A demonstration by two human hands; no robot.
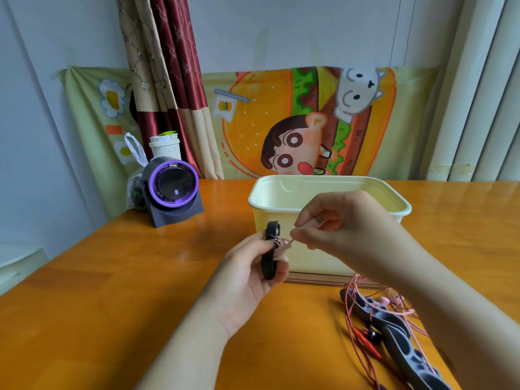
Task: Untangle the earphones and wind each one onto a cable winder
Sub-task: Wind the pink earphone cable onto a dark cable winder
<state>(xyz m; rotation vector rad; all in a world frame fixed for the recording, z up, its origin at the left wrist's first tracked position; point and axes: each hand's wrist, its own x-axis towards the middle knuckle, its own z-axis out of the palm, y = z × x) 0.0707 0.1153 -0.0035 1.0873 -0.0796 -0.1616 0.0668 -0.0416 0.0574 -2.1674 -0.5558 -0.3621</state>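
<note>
On table (112,291), cream tub (323,180), left hand (244,274) gripping winder (270,249)

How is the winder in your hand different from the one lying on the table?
The held winder stands upright in the left hand, looks black, with pink cable looped on it. The table winder lies flat, looks grey, with loose cords draped over it. Both are long, dark strips.

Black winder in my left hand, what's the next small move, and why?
Probably carry the pink cord round the black winder for a turn: the right hand pinches it beside the winder, which the left hand grips, and few wraps show.
</note>
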